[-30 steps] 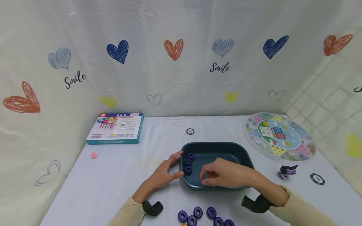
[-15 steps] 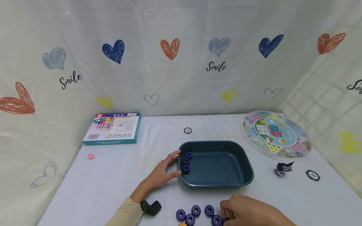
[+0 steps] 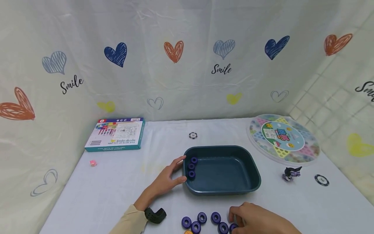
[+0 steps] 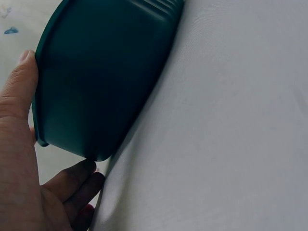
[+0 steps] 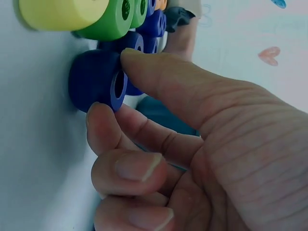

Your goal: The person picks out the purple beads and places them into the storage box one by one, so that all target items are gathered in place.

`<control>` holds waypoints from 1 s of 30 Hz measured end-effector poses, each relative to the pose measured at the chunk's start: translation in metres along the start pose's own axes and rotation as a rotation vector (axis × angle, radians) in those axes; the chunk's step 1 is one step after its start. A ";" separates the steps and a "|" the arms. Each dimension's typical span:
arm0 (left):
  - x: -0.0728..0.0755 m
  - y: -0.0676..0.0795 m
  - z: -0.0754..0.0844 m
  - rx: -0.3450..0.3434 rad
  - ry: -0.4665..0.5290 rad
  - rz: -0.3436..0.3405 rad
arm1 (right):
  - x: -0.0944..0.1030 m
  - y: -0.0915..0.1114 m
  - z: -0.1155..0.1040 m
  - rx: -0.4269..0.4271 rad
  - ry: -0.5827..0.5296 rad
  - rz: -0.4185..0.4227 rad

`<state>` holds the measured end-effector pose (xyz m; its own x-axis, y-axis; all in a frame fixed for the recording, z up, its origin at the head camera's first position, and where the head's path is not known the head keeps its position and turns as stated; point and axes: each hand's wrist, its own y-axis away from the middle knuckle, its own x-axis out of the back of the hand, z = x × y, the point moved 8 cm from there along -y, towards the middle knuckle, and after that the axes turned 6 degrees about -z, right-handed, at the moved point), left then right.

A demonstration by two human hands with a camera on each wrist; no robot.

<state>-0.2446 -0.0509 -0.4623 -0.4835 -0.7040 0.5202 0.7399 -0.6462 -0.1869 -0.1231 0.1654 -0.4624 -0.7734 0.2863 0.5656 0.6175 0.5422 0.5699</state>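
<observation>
A dark teal tray (image 3: 223, 191) sits mid-table with several purple ring beads (image 3: 191, 166) along its inner left side. My left hand (image 3: 165, 180) rests against the tray's left end, thumb and a fingertip touching its rim. In the left wrist view, the thumb (image 4: 21, 86) lies at the rim and other fingers are near the base. At the front, my right hand (image 3: 258, 219) pinches a purple bead (image 5: 96, 79) between thumb and forefinger; it looks blue in the right wrist view and seems to be at the table. Other purple beads (image 3: 223, 227) lie beside it.
Yellow (image 5: 62, 12) and green beads (image 5: 108, 21) stand close to the right hand. A boxed set (image 3: 114, 135) and pink bead (image 3: 93, 163) lie left. A round game board (image 3: 283, 139), small black figure (image 3: 291, 174) and chips (image 3: 321, 180) are right.
My right hand has left the inside of the tray and come down to the loose beads at the front, where it now grips one. The left hand stays on the tray.
</observation>
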 end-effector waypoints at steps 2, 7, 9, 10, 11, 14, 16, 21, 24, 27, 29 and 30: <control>-0.002 -0.001 -0.009 -0.006 -0.011 0.004 | 0.000 0.001 0.001 0.001 -0.004 0.007; -0.004 -0.002 -0.014 -0.059 -0.014 0.006 | 0.002 0.005 0.003 0.070 -0.036 0.040; -0.004 -0.002 -0.014 -0.070 -0.014 0.008 | 0.003 0.007 0.006 0.079 -0.067 0.049; -0.004 -0.002 -0.014 -0.072 -0.016 0.008 | 0.003 0.008 0.009 0.073 -0.080 0.053; -0.004 -0.001 -0.014 -0.066 -0.019 0.009 | 0.003 0.009 0.012 0.062 -0.097 0.057; -0.003 -0.001 -0.014 -0.043 -0.020 0.006 | 0.004 0.012 0.022 0.071 -0.143 0.078; -0.003 -0.001 -0.014 -0.026 -0.019 0.004 | 0.004 0.015 0.029 0.079 -0.176 0.092; -0.003 -0.001 -0.014 -0.013 -0.021 0.003 | 0.004 0.023 0.046 0.096 -0.273 0.102; -0.004 -0.001 -0.015 -0.007 -0.024 0.003 | 0.005 0.027 0.051 0.141 -0.325 0.095; -0.004 -0.001 -0.015 0.007 -0.024 0.002 | 0.004 0.030 0.055 0.183 -0.397 0.068; -0.004 -0.001 -0.015 0.012 -0.024 0.002 | 0.002 0.030 0.057 0.190 -0.454 0.046; -0.004 -0.001 -0.015 0.012 -0.023 0.001 | 0.001 0.030 0.057 0.189 -0.476 0.037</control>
<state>-0.2503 -0.0520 -0.4767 -0.4721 -0.6979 0.5386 0.7461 -0.6417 -0.1775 -0.1137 0.2275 -0.4788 -0.7583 0.6120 0.2245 0.6430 0.6454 0.4123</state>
